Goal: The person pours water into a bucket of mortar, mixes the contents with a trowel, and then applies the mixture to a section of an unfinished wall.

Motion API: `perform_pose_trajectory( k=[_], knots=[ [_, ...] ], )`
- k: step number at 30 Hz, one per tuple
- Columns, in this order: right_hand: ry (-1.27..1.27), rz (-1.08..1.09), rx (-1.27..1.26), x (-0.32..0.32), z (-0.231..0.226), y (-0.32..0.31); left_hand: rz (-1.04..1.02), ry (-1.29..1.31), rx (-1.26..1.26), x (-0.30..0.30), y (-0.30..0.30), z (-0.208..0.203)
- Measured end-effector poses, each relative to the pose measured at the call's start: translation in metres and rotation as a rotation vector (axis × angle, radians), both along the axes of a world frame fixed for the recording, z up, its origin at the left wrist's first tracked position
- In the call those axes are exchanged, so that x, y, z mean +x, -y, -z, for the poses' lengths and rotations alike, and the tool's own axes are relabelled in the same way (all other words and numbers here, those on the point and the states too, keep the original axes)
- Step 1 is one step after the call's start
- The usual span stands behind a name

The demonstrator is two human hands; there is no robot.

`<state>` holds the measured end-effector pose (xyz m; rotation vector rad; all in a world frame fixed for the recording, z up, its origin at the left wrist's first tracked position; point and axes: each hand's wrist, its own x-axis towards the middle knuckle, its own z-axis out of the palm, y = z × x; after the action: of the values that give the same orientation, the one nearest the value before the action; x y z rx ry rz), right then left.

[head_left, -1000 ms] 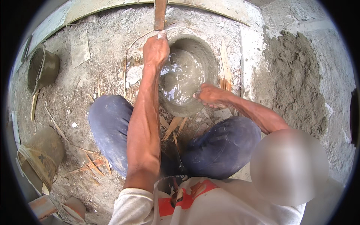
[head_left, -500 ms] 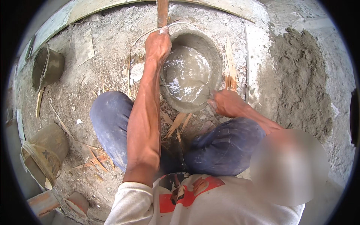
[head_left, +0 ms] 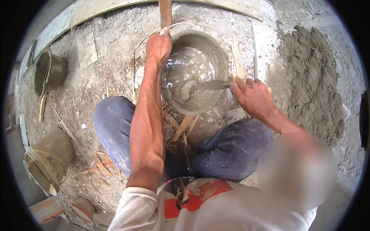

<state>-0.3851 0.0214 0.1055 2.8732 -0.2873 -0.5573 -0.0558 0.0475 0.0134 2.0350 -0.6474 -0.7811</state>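
Note:
A round, mortar-crusted bucket (head_left: 220, 57) stands before my knees with wet grey cement mix (head_left: 190, 67) inside. My left hand (head_left: 158, 45) is closed at its left rim and seems to grip it; the fingers' undersides are hidden. A wooden plank (head_left: 165, 13) runs away from just beyond that fist. My right hand (head_left: 252, 96) is closed round the handle of a trowel (head_left: 212, 86) at the bucket's right side. The cement-coated blade reaches over the rim into the mix, and a thick lump lies at its tip.
A heap of grey mortar (head_left: 312, 84) lies at the right beyond a pale strip (head_left: 262, 50). At the left are a dark bucket (head_left: 58, 71) and a tipped bucket (head_left: 58, 148). Wood splinters (head_left: 184, 127) litter the ground by my knees. A long board (head_left: 111, 10) borders the far side.
My right hand has moved up and right from the near right rim, bringing the trowel blade into sight across the mix. My left hand stays at the bucket's left rim.

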Motion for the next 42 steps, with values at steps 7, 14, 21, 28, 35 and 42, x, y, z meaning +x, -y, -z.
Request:
perform_pose_trajectory(
  k=[7, 14, 21, 28, 35, 42],
  knots=[
    [0.145, 0.092, -0.347, 0.031, -0.025, 0.031, 0.004, 0.026, -0.056, 0.004, -0.003, 0.001],
    [0.128, -0.098, -0.395, 0.140, 0.079, 0.066, 0.013, -0.040, -0.069, -0.002, 0.001, -0.006],
    [0.278, -0.456, -0.518, 0.148, 0.052, 0.023, 0.021, -0.087, -0.077, 0.019, -0.004, 0.005],
    [0.266, -0.372, -0.348, 0.113, 0.037, 0.005, -0.040, -0.102, -0.139, 0.004, 0.001, 0.002],
    [0.221, 0.100, -0.213, 0.065, 0.033, 0.049, -0.011, -0.065, -0.031, 0.005, -0.003, -0.004],
    [0.109, 0.266, 0.157, 0.095, 0.114, 0.069, 0.065, 0.065, -0.101, -0.006, -0.002, -0.010]
  ],
)
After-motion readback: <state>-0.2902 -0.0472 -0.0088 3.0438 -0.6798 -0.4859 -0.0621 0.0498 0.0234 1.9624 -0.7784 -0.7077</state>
